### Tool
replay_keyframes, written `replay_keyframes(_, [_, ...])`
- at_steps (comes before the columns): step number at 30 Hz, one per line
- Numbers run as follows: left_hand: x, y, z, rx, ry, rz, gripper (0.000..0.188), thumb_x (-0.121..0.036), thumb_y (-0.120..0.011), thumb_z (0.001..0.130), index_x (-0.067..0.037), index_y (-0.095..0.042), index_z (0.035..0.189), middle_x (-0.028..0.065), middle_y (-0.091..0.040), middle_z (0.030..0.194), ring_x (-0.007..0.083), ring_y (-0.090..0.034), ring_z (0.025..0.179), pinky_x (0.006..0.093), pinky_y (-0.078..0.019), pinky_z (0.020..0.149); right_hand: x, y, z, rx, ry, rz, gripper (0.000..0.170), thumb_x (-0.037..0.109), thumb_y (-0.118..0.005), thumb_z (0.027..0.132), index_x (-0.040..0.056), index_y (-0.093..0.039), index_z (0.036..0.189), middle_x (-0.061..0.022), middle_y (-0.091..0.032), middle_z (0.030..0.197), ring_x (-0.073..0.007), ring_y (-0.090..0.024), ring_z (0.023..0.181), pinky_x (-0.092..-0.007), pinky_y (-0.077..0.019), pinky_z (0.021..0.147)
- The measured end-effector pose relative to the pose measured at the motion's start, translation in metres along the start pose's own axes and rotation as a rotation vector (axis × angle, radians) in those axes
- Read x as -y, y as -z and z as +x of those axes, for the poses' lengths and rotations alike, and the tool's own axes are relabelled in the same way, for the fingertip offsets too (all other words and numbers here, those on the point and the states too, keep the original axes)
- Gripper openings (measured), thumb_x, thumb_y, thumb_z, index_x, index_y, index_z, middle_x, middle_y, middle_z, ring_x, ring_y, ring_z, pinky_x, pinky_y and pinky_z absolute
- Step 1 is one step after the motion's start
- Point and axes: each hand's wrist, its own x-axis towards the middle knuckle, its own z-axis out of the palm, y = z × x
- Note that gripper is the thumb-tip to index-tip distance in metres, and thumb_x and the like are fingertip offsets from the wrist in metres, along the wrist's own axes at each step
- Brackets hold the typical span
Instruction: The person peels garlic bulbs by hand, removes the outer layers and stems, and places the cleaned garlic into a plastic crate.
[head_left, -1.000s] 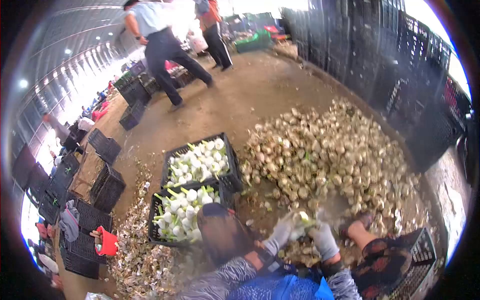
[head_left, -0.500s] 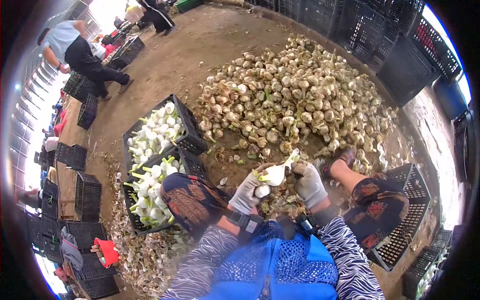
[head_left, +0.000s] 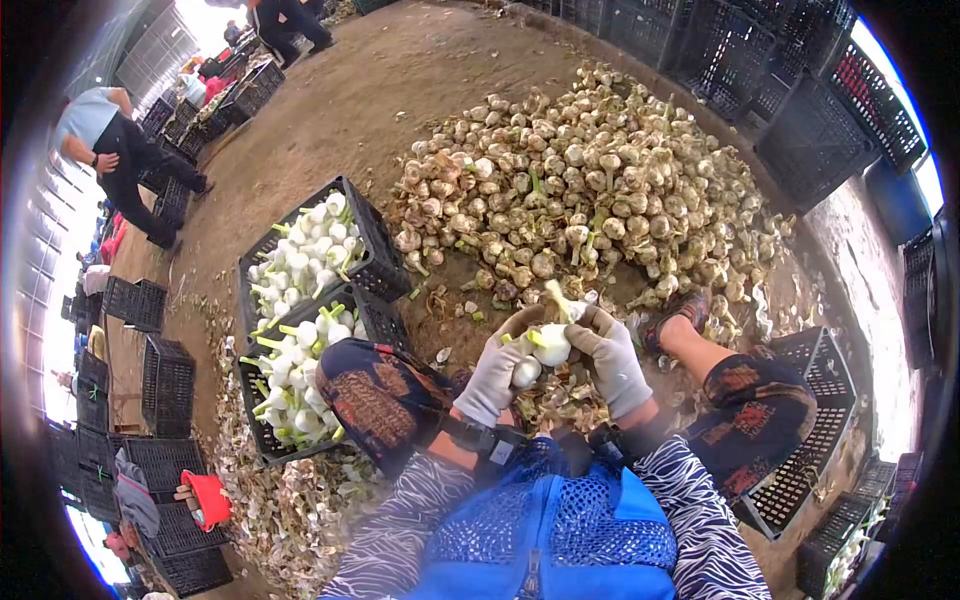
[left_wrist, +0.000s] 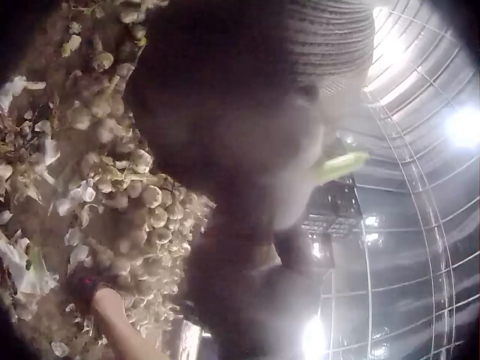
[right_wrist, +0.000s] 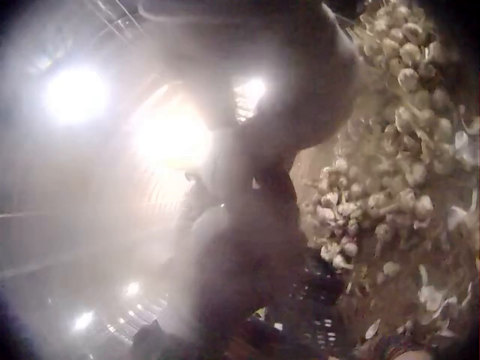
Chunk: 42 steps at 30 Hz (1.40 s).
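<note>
Both hands wear pale work gloves with darker fingers. In the head view my left hand point(head_left: 492, 378) grips a peeled white garlic bulb point(head_left: 551, 346) with a short green stem end. A second white garlic bulb point(head_left: 525, 373) sits lower in the same hand. My right hand point(head_left: 612, 362) pinches the first bulb from the other side, thumb and fingers at its upper right, where a pale strip of skin point(head_left: 566, 303) stands up. Both wrist views are dark and blurred; a green stem point(left_wrist: 341, 166) sticks out past the glove in the left one.
A large heap of unpeeled garlic point(head_left: 600, 190) lies ahead. Two black crates of peeled garlic, a far crate point(head_left: 375, 265) and a near crate point(head_left: 385, 325), stand left of my knee. Loose skins point(head_left: 300, 510) cover the floor. A red bucket point(head_left: 208, 500) and stacked crates are farther left.
The head view has tilted down and steadied. The bulbs stay between my hands; the pale skin now stands up from the first bulb. A person at the upper left has shifted leftward in view.
</note>
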Motion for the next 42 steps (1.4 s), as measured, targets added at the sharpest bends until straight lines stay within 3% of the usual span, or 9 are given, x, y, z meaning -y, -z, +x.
replay_keyframes(3, [0.004, 0.001, -0.002, -0.103, -0.092, -0.021, 0.046, -0.005, -0.059, 0.088, 0.0, -0.046, 0.132, 0.0081, -0.062, 0.111, 0.0154, -0.063, 0.093, 0.0259, -0.0536, 0.076, -0.009, -0.005, 0.001, -0.117, 0.005, 0.067, 0.022, 0.013, -0.065, 0.086, -0.0015, -0.062, 0.103, -0.0028, -0.065, 0.085, -0.0072, -0.058, 0.063, -0.0197, -0.0463, 0.054])
replay_keyframes(7, [0.001, -0.01, -0.006, -0.139, -0.135, 0.102, 0.04, -0.007, -0.064, 0.086, 0.0, -0.053, 0.124, 0.0059, -0.063, 0.108, 0.0112, -0.062, 0.088, 0.0231, -0.0518, 0.071, -0.023, -0.019, -0.007, -0.197, 0.336, -0.555, 0.017, 0.001, -0.062, 0.081, -0.0019, -0.062, 0.099, -0.0056, -0.064, 0.083, -0.0102, -0.056, 0.076, -0.0264, -0.0468, 0.069])
replay_keyframes(11, [0.003, -0.007, -0.005, -0.231, -0.088, 0.046, 0.032, -0.018, -0.063, 0.091, -0.002, -0.058, 0.118, 0.0035, -0.066, 0.099, 0.0062, -0.059, 0.073, 0.0202, -0.0493, 0.056, -0.024, -0.011, 0.006, -0.246, 0.264, -0.244, 0.017, -0.001, -0.057, 0.084, -0.0026, -0.06, 0.101, -0.0048, -0.064, 0.087, -0.01, -0.056, 0.078, -0.0251, -0.0458, 0.07])
replay_keyframes(16, [-0.001, -0.008, -0.004, -0.042, -0.08, -0.15, 0.037, -0.03, -0.046, 0.098, -0.004, -0.053, 0.123, 0.0102, -0.065, 0.104, 0.0178, -0.065, 0.079, 0.0272, -0.0549, 0.056, -0.029, 0.03, 0.019, -0.354, 0.148, -0.2, 0.024, 0.001, -0.055, 0.086, -0.0021, -0.059, 0.109, -0.0081, -0.066, 0.093, -0.0161, -0.061, 0.08, -0.0264, -0.0476, 0.073])
replay_keyframes(21, [0.0, 0.003, 0.0, -0.056, -0.023, -0.304, 0.04, -0.034, -0.043, 0.099, -0.002, -0.053, 0.121, 0.0113, -0.063, 0.108, 0.0205, -0.065, 0.08, 0.0309, -0.0574, 0.061, -0.03, 0.037, 0.004, -0.158, 0.491, -1.174, 0.034, 0.012, -0.061, 0.083, 0.0038, -0.058, 0.116, -0.015, -0.066, 0.094, -0.0285, -0.063, 0.088, -0.0321, -0.0479, 0.079])
replay_keyframes(27, [0.009, 0.01, 0.004, -0.123, -0.16, 0.057, 0.04, -0.032, -0.05, 0.097, -0.002, -0.053, 0.124, 0.0081, -0.062, 0.111, 0.0157, -0.062, 0.087, 0.0268, -0.0541, 0.075, 0.008, -0.008, -0.003, -0.035, -0.019, -0.258, 0.033, 0.02, -0.073, 0.081, -0.0013, -0.062, 0.103, -0.0015, -0.062, 0.082, -0.0061, -0.055, 0.071, -0.0218, -0.0456, 0.063])
replay_keyframes(35, [0.016, 0.008, 0.006, -0.073, -0.001, -0.113, 0.045, -0.035, -0.054, 0.096, -0.006, -0.05, 0.13, 0.0035, -0.061, 0.11, 0.0105, -0.057, 0.095, 0.0246, -0.0494, 0.079, -0.021, -0.018, 0.005, -0.11, 0.693, -0.891, 0.007, 0.007, -0.065, 0.084, 0.0011, -0.062, 0.087, -0.0085, -0.064, 0.076, -0.0152, -0.057, 0.07, -0.0289, -0.046, 0.063])
replay_keyframes(37, [0.017, 0.007, 0.007, -0.124, -0.051, 0.018, 0.04, -0.027, -0.052, 0.097, -0.006, -0.05, 0.131, 0.0052, -0.062, 0.11, 0.013, -0.06, 0.092, 0.0254, -0.051, 0.078, -0.032, -0.006, 0.014, -0.27, 0.314, -0.519, 0.008, 0.008, -0.064, 0.085, 0.001, -0.063, 0.089, -0.009, -0.064, 0.077, -0.0153, -0.057, 0.07, -0.0295, -0.0459, 0.063])
replay_keyframes(42, [0.013, 0.008, 0.014, -0.203, -0.069, -0.125, 0.04, -0.008, -0.048, 0.094, -0.005, -0.047, 0.134, 0.0105, -0.064, 0.107, 0.0202, -0.065, 0.082, 0.0334, -0.0571, 0.069, -0.026, 0.019, 0.023, -0.38, 0.061, -0.099, 0.012, 0.008, -0.061, 0.087, -0.003, -0.061, 0.089, -0.0082, -0.062, 0.074, -0.0132, -0.056, 0.07, -0.0286, -0.0452, 0.062])
